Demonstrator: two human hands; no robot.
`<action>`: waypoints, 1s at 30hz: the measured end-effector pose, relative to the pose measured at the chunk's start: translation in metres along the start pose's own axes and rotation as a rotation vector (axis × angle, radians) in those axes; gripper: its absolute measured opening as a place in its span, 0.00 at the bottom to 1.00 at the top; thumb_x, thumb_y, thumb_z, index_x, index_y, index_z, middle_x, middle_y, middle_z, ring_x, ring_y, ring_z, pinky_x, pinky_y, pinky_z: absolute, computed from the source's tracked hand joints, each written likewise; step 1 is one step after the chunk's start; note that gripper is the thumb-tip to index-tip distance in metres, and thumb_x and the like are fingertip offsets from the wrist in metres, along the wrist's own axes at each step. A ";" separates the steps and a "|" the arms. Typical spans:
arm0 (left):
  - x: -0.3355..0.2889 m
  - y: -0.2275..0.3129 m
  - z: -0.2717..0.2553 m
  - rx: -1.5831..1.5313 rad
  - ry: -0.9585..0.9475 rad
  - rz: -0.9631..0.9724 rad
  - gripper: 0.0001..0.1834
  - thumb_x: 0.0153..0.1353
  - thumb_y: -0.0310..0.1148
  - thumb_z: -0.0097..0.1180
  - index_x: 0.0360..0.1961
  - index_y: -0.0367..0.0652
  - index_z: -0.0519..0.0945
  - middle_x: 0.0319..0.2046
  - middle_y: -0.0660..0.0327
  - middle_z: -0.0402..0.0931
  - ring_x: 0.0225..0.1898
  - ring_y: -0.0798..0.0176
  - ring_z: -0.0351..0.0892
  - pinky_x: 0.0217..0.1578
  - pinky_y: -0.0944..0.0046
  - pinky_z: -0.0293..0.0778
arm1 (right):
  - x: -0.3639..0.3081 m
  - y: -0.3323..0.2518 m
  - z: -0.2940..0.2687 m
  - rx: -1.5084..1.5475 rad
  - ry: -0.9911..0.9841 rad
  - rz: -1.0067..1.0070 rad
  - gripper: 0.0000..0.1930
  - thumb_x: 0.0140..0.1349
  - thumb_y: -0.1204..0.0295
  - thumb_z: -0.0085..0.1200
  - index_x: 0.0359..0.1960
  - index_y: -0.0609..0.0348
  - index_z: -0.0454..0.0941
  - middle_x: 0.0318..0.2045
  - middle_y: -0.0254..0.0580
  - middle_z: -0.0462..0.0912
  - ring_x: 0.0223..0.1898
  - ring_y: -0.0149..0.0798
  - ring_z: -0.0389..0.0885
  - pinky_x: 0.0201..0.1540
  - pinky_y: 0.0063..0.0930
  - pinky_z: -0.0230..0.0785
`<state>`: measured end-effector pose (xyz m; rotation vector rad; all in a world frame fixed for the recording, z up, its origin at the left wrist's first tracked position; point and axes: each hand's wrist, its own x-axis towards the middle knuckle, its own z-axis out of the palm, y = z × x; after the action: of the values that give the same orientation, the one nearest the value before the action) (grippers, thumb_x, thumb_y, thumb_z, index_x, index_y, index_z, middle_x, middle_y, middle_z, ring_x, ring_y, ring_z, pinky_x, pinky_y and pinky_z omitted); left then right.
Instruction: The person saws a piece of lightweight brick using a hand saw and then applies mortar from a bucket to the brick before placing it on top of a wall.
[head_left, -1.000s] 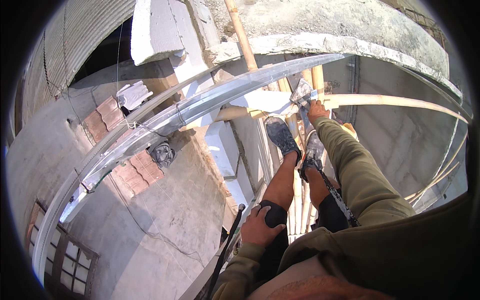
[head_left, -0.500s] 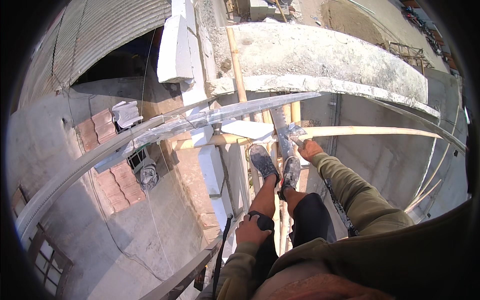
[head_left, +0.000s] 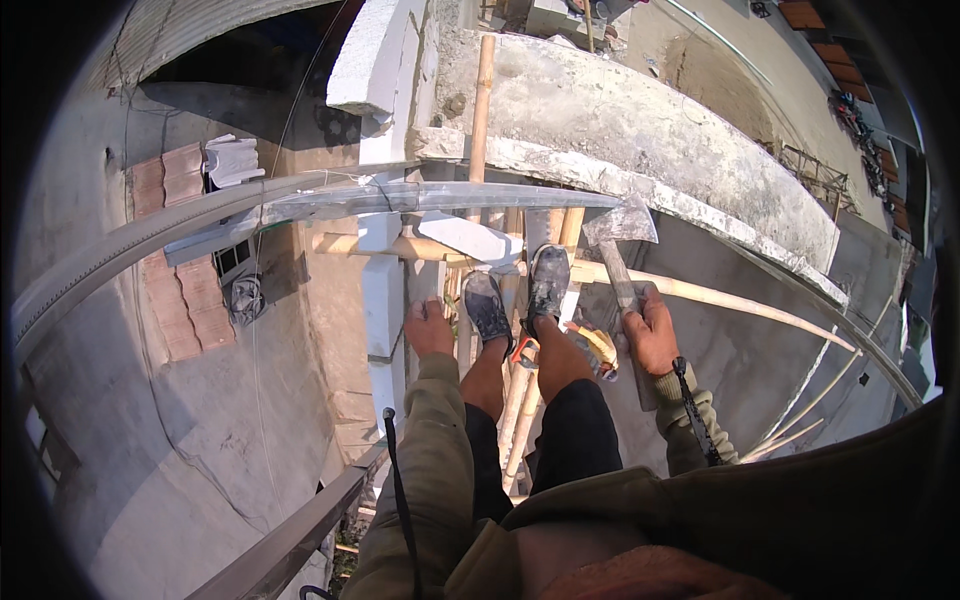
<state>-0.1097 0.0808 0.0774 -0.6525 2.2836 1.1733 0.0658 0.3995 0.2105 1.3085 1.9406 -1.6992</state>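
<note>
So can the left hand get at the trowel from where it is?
Probably not directly: the left hand sits on the far side of both shoes and legs, while the right hand already grips the trowel.

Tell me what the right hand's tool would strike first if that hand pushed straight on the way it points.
Probably the long metal bar: the right hand grips a trowel whose blade already lies near it. Depth is unclear, so the concrete ledge behind could come first.

Your right hand grips a trowel with a dull grey metal blade crusted with mortar and a worn wooden handle. Your left hand rests on smooth, pale bamboo poles. The long straightedge looks like matt, scuffed metal, the ledge rough grey concrete.
</note>
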 end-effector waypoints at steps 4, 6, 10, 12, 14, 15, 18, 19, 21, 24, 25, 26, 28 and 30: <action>0.063 0.069 0.051 -0.346 0.039 0.065 0.15 0.72 0.35 0.55 0.32 0.32 0.77 0.30 0.56 0.82 0.33 0.62 0.78 0.37 0.56 0.73 | 0.067 -0.093 -0.003 0.292 0.009 -0.201 0.27 0.75 0.69 0.50 0.72 0.63 0.64 0.33 0.36 0.79 0.27 0.25 0.75 0.26 0.22 0.70; 0.103 0.089 0.056 -0.448 0.136 0.162 0.16 0.72 0.36 0.55 0.32 0.33 0.78 0.30 0.58 0.82 0.33 0.62 0.77 0.37 0.58 0.73 | 0.103 -0.136 0.004 0.458 -0.171 -0.045 0.28 0.78 0.65 0.47 0.75 0.61 0.60 0.30 0.35 0.77 0.25 0.25 0.74 0.24 0.25 0.69; 0.174 0.117 0.066 -0.108 0.112 0.411 0.17 0.72 0.41 0.57 0.38 0.34 0.80 0.34 0.57 0.81 0.36 0.60 0.80 0.40 0.56 0.76 | 0.212 -0.155 0.026 -0.003 -0.059 -0.231 0.17 0.73 0.65 0.46 0.51 0.70 0.69 0.26 0.49 0.79 0.19 0.40 0.80 0.22 0.38 0.73; 0.191 0.131 0.090 -0.091 0.253 0.366 0.18 0.70 0.43 0.59 0.40 0.34 0.80 0.30 0.58 0.79 0.32 0.59 0.79 0.37 0.54 0.77 | 0.253 -0.170 0.030 -0.147 0.001 -0.319 0.17 0.70 0.67 0.47 0.47 0.74 0.69 0.28 0.60 0.82 0.22 0.49 0.84 0.27 0.45 0.77; 0.220 0.112 0.084 -0.010 0.310 0.392 0.18 0.69 0.43 0.60 0.41 0.35 0.81 0.27 0.59 0.77 0.28 0.59 0.78 0.33 0.54 0.77 | 0.284 -0.188 0.053 -0.249 0.027 -0.460 0.18 0.69 0.67 0.48 0.47 0.76 0.70 0.30 0.66 0.83 0.25 0.55 0.86 0.33 0.49 0.79; 0.253 0.088 0.039 0.023 0.272 0.414 0.18 0.68 0.43 0.60 0.42 0.35 0.81 0.26 0.60 0.76 0.27 0.60 0.77 0.31 0.54 0.77 | 0.297 -0.205 0.085 -0.242 0.008 -0.569 0.18 0.69 0.67 0.48 0.47 0.76 0.70 0.31 0.68 0.83 0.26 0.57 0.86 0.35 0.50 0.79; 0.241 0.064 0.046 -0.312 -0.108 0.312 0.17 0.64 0.30 0.60 0.51 0.32 0.79 0.40 0.55 0.79 0.36 0.60 0.81 0.41 0.57 0.80 | 0.335 -0.203 0.092 -0.342 0.040 -0.609 0.15 0.72 0.68 0.46 0.49 0.71 0.71 0.26 0.51 0.79 0.22 0.42 0.81 0.26 0.39 0.77; 0.224 0.064 0.053 -0.379 -0.172 0.314 0.19 0.63 0.26 0.60 0.55 0.31 0.77 0.47 0.53 0.81 0.41 0.60 0.82 0.46 0.58 0.81 | 0.339 -0.203 0.083 -0.369 0.046 -0.589 0.14 0.72 0.68 0.46 0.49 0.69 0.70 0.24 0.46 0.79 0.20 0.37 0.79 0.22 0.35 0.76; 0.216 0.068 0.041 -0.337 -0.073 0.405 0.21 0.66 0.27 0.60 0.59 0.35 0.76 0.51 0.53 0.81 0.48 0.60 0.82 0.50 0.59 0.81 | 0.336 -0.221 0.093 -0.382 0.035 -0.621 0.15 0.72 0.68 0.47 0.49 0.70 0.71 0.25 0.48 0.79 0.20 0.38 0.80 0.22 0.35 0.76; 0.232 0.079 0.015 -0.643 -0.177 0.331 0.22 0.68 0.30 0.61 0.61 0.39 0.75 0.52 0.53 0.81 0.52 0.59 0.82 0.53 0.58 0.80 | 0.339 -0.237 0.111 -0.435 0.047 -0.717 0.16 0.71 0.68 0.48 0.50 0.71 0.71 0.25 0.50 0.81 0.20 0.39 0.82 0.22 0.37 0.77; 0.245 0.078 -0.007 -0.700 -0.243 0.370 0.21 0.69 0.31 0.62 0.61 0.40 0.76 0.52 0.53 0.81 0.53 0.59 0.82 0.54 0.57 0.80 | 0.339 -0.245 0.121 -0.436 0.037 -0.772 0.16 0.71 0.68 0.48 0.50 0.71 0.70 0.24 0.51 0.81 0.21 0.40 0.83 0.22 0.37 0.77; 0.248 0.094 0.002 -0.724 -0.233 0.293 0.26 0.69 0.36 0.62 0.64 0.40 0.73 0.56 0.51 0.79 0.57 0.56 0.80 0.56 0.54 0.79 | 0.345 -0.246 0.118 -0.474 0.050 -0.773 0.16 0.70 0.68 0.49 0.50 0.72 0.71 0.26 0.55 0.81 0.23 0.45 0.84 0.26 0.41 0.79; 0.249 0.126 0.014 -0.766 -0.203 0.133 0.36 0.69 0.47 0.64 0.71 0.41 0.68 0.64 0.49 0.74 0.64 0.49 0.77 0.60 0.49 0.77 | 0.352 -0.249 0.114 -0.543 0.066 -0.769 0.17 0.69 0.68 0.50 0.49 0.73 0.71 0.28 0.62 0.83 0.28 0.55 0.87 0.35 0.49 0.81; 0.251 0.152 0.021 -0.664 -0.313 0.228 0.47 0.67 0.55 0.65 0.77 0.42 0.59 0.72 0.45 0.64 0.72 0.46 0.67 0.65 0.45 0.71 | 0.364 -0.253 0.116 -0.586 0.133 -0.814 0.16 0.69 0.67 0.50 0.48 0.72 0.72 0.35 0.69 0.83 0.40 0.66 0.86 0.50 0.55 0.76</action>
<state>-0.3908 0.1291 0.0047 -0.3911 1.7220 2.0168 -0.3697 0.4826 0.0938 0.4349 2.9849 -1.1023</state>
